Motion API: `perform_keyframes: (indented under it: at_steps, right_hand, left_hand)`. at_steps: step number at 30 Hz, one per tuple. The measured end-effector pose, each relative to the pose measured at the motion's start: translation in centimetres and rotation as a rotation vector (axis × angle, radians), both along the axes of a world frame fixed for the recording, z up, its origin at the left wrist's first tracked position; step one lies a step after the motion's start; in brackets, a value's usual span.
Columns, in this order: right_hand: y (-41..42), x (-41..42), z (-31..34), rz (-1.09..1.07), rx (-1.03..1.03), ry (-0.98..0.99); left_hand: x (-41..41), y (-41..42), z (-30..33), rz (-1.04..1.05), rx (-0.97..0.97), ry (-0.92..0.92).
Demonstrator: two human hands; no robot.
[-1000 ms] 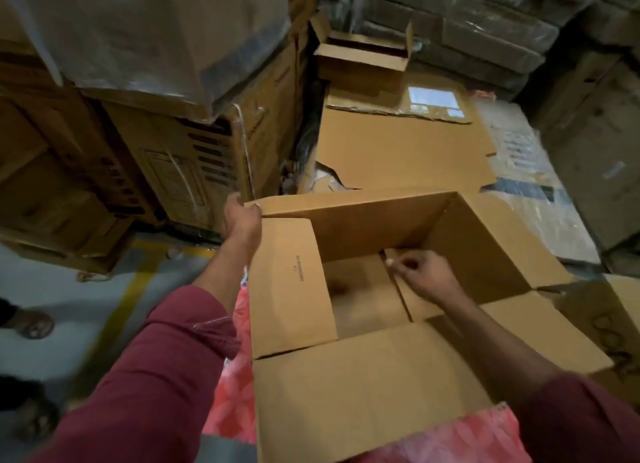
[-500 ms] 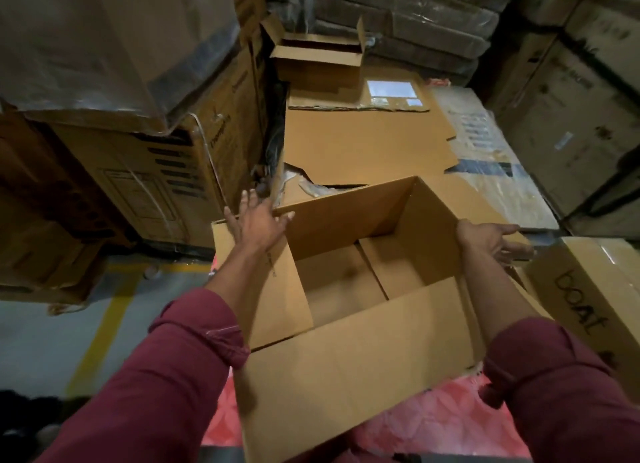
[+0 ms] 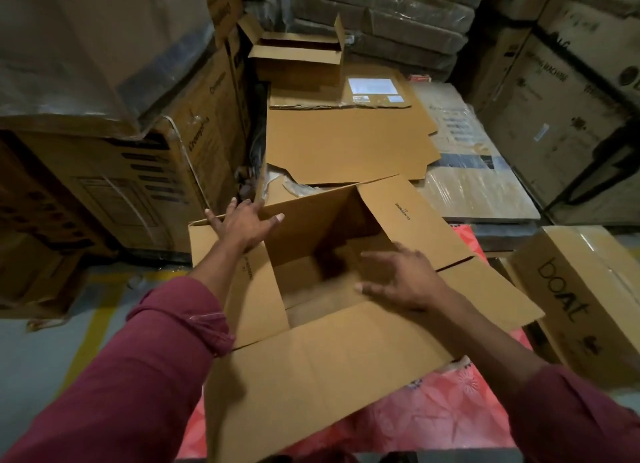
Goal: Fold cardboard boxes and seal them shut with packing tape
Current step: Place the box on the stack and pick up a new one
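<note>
The open cardboard box [image 3: 332, 324] sat on pink floral cloth [image 3: 433, 417]. The left hand [image 3: 247, 225], fingers spread, pressed its far-left corner; the right hand [image 3: 403, 279] hovered splayed over the opening, holding nothing. Unsupported, the upright flaps risked springing back, skewing the box

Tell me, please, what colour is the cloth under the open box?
Pink-red with a floral pattern, cloth, head view.

Single head cam, looking fwd & steeply down (close in) at open box [image 3: 311, 365] below.
</note>
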State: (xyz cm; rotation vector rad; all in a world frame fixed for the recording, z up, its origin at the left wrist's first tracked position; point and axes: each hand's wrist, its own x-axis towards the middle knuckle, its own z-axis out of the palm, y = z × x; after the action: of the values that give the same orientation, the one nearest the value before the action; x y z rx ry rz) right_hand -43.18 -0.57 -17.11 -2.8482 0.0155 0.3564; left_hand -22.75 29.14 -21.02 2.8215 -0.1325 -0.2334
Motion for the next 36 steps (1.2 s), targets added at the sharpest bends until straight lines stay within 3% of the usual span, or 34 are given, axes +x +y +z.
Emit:
perform_keyframes:
  at_steps: [7,12,16,19,22,26,31,36]
  right_hand:
    - [0.3,-3.6,2.3,0.364,-0.123,0.454]
    - [0.4,-4.7,5.1,0.551,-0.264,0.567]
    - [-0.5,-1.4,9.3,0.539,0.021,0.619]
    - [-1.3,2.2,12.7,0.491,0.273,0.539]
    - [-1.5,6.0,13.3,0.41,0.195,0.329]
    - [-1.9,9.6,8.0,0.277,0.092,0.124]
    - [-2.0,9.6,0.2,0.217,0.001,-0.072]
    - [-2.4,6.5,-4.6,0.063,0.078,-0.234]
  left_hand:
    - [-1.2,0.5,-0.2,-0.034,-0.018,-0.009]
    - [-0.8,0.3,-0.2,-0.025,-0.04,0.011]
    - [-0.6,0.2,1.3,-0.009,-0.071,0.089]
    - [0.5,0.5,2.7,-0.009,-0.146,0.254]
    - [0.8,0.6,4.9,-0.053,-0.266,0.382]
    - [1.0,1.1,7.2,-0.093,-0.201,0.487]
    - [0.2,1.9,5.9,-0.124,-0.221,0.311]
    - [-0.8,3.3,2.6,0.129,-0.256,0.152]
